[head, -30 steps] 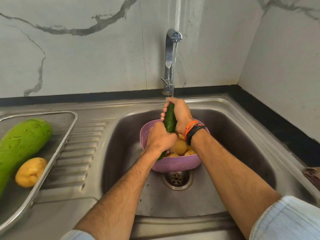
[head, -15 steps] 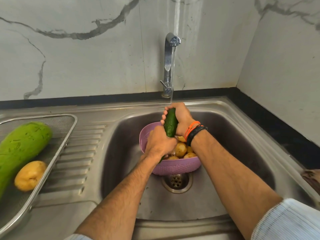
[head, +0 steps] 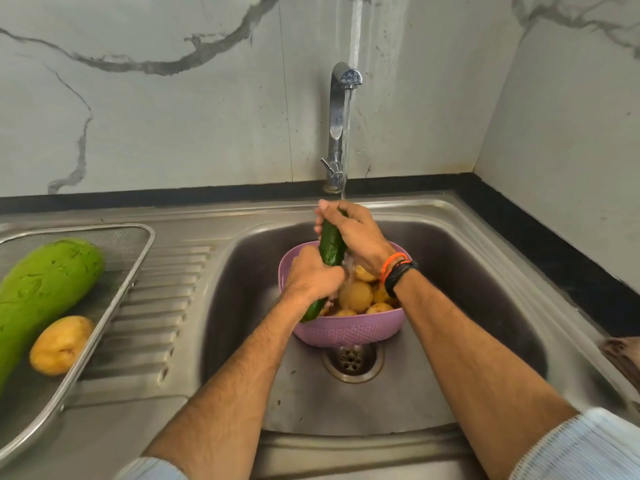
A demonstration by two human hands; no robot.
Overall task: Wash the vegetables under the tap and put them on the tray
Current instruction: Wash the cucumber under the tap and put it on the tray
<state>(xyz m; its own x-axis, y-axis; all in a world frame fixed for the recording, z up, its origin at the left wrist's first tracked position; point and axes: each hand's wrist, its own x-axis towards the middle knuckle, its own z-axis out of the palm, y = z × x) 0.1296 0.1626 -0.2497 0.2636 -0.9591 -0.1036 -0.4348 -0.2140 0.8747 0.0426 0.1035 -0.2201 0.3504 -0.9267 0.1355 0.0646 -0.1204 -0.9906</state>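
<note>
A dark green cucumber [head: 331, 245] is held upright under the running tap [head: 341, 126], above a purple colander [head: 346, 329] in the sink. My left hand [head: 313, 277] grips its lower half and my right hand [head: 353, 233] grips its top end. Several yellow potatoes [head: 356, 295] lie in the colander. On the left, a mesh tray [head: 135, 261] holds a large light green gourd [head: 38, 296] and one potato [head: 59, 344].
The steel sink basin [head: 485, 306] has its drain [head: 353, 360] just in front of the colander. A ribbed draining board [head: 162, 299] lies between tray and basin. A brown cloth [head: 623, 351] sits at the right edge. Marble walls close the back and right.
Both hands keep hold of the cucumber under the water; they have shifted slightly along it, and the view has tilted a little.
</note>
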